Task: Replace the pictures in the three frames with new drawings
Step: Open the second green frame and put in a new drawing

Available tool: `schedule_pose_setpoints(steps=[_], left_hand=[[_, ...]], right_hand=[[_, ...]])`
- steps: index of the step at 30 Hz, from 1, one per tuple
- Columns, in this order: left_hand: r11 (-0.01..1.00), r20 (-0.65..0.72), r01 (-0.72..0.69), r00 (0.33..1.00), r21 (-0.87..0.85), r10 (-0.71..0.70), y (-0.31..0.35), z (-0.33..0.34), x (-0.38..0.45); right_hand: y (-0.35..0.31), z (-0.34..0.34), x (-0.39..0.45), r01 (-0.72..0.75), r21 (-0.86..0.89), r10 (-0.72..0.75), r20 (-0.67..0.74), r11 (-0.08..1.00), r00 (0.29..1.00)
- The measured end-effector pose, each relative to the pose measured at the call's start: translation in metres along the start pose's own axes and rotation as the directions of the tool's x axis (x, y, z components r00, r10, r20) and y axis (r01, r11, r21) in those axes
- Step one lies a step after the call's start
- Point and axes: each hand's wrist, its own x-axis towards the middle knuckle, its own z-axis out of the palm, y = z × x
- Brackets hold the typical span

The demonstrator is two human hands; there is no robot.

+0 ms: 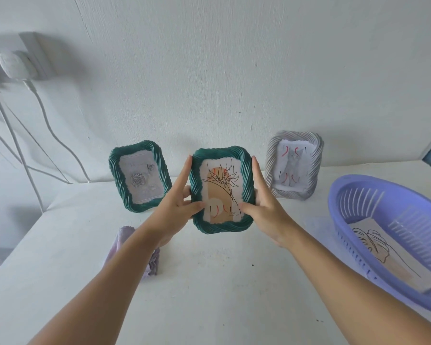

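Frame held level before it is set down

Frame, the middle green one with a flower drawing, is held up above the table between the other green frame and the grey frame. It is gripped at both sides, left hand and right hand clamped on its rim, thumbs on the front. It should be kept upright and lowered evenly, thumbs kept off the drawing.

Ribbed green frame, paper drawing; glossy plastic basket; matt white table.

basket: cut by right edge | cloth: partly behind forearm
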Motion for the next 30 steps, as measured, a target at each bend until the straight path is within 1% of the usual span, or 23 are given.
schedule_pose_setpoints(steps=[2, 5, 6, 8, 10, 12, 13, 16, 19, 21, 23, 25, 26, 28, 30], left_hand=[[1.000, 0.008, 0.003, 1.000, 0.027, -0.003, -0.001, -0.001, -0.003], [0.977, -0.020, -0.008, 1.000, 0.211, 0.012, 0.000, 0.001, -0.006], [0.963, -0.040, -0.008, 0.999, 0.270, 0.020, 0.001, 0.002, -0.006], [0.931, -0.104, -0.007, 0.993, 0.366, 0.049, 0.001, 0.006, -0.006], [0.918, -0.196, -0.018, 0.975, 0.397, 0.103, 0.002, 0.009, -0.006], [0.944, -0.250, -0.049, 0.959, 0.326, 0.136, 0.009, 0.016, -0.007], [0.959, -0.259, -0.061, 0.956, 0.277, 0.136, 0.013, 0.021, -0.009], [0.980, -0.289, -0.083, 0.948, 0.179, 0.133, 0.021, 0.037, -0.011], [0.994, -0.405, -0.065, 0.909, 0.089, 0.096, 0.021, 0.050, -0.010], [0.999, -0.465, -0.048, 0.884, 0.020, 0.052, 0.021, 0.052, -0.009], [0.997, -0.492, -0.029, 0.871, -0.068, -0.008, 0.019, 0.049, -0.009], [0.993, -0.500, -0.013, 0.865, -0.120, -0.049, 0.015, 0.041, -0.010], [0.989, -0.493, -0.014, 0.868, -0.149, -0.062, 0.012, 0.036, -0.012], [0.979, -0.465, 0.001, 0.880, -0.205, -0.098, 0.004, 0.027, -0.014], [0.969, -0.389, 0.045, 0.911, -0.242, -0.139, -0.005, 0.017, -0.015]], right_hand=[[0.000, 0.002, -0.005, 0.010, 0.008, -0.010, -0.019, 1.000, 1.000], [-0.003, 0.006, -0.011, 0.025, -0.015, -0.026, -0.063, 1.000, 0.998], [-0.005, 0.008, -0.014, 0.039, -0.050, -0.043, -0.077, 0.998, 0.996], [-0.009, 0.012, -0.018, 0.083, -0.182, -0.106, -0.122, 0.980, 0.987], [-0.011, 0.015, -0.021, 0.102, -0.349, -0.181, -0.202, 0.932, 0.962], [-0.010, 0.017, -0.024, 0.085, -0.479, -0.232, -0.255, 0.874, 0.939], [-0.010, 0.018, -0.025, 0.086, -0.534, -0.254, -0.249, 0.841, 0.935], [-0.016, 0.026, -0.028, 0.104, -0.662, -0.278, -0.164, 0.742, 0.946], [-0.019, 0.036, -0.032, 0.100, -0.753, -0.280, -0.115, 0.651, 0.953], [-0.015, 0.040, -0.031, 0.127, -0.779, -0.276, -0.061, 0.614, 0.959], [-0.011, 0.041, -0.031, 0.179, -0.743, -0.252, 0.015, 0.645, 0.968], [-0.012, 0.040, -0.033, 0.205, -0.657, -0.217, 0.064, 0.726, 0.974], [-0.013, 0.038, -0.033, 0.187, -0.618, -0.196, 0.053, 0.764, 0.979], [-0.007, 0.032, -0.030, 0.115, -0.578, -0.167, -0.036, 0.808, 0.985], [0.003, 0.023, -0.020, 0.004, -0.551, -0.087, -0.124, 0.835, 0.988]])
